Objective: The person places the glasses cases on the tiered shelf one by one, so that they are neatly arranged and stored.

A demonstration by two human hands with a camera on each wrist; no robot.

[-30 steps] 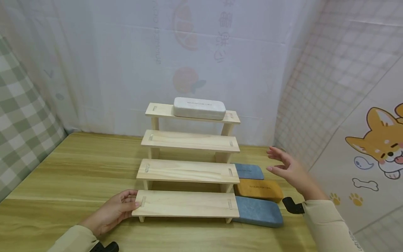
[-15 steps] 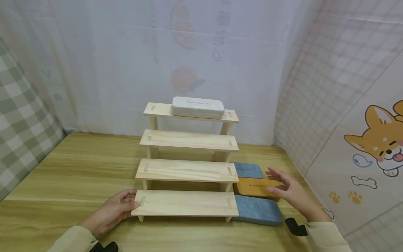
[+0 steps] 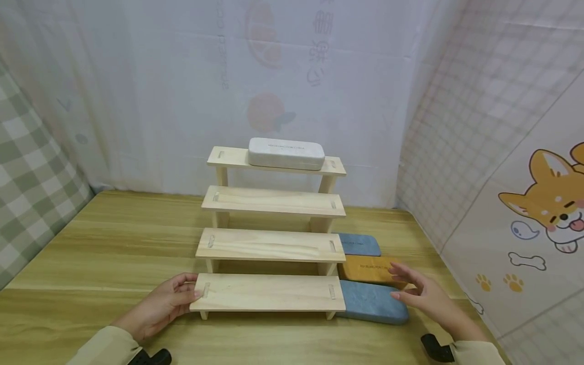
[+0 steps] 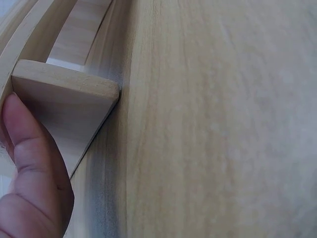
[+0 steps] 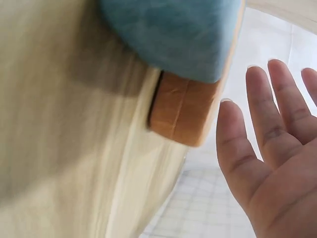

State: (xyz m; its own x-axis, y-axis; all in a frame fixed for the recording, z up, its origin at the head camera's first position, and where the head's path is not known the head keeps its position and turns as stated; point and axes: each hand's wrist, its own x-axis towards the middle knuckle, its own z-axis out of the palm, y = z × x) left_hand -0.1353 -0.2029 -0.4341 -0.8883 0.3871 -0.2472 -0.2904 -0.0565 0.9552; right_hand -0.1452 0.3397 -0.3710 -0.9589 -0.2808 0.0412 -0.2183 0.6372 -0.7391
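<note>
A four-step-style pale wooden display riser stands mid-table in the head view. My left hand pinches the left end of its lowest shelf, thumb on top; the left wrist view shows the fingers beside the shelf's support. A white glasses case rests on the top shelf. Right of the riser lie a near blue glasses case, an orange one and a far blue one, their left ends partly hidden. My right hand hovers over the right ends of the near two, fingers spread, holding nothing.
The wood-grain table ends at a white printed curtain behind. A wall covering with a cartoon dog stands on the right. Green checked cloth hangs on the left.
My right hand has come down and nearer, from beyond the cases' right side to above the orange and near blue ones. The left hand keeps its hold on the lowest shelf.
</note>
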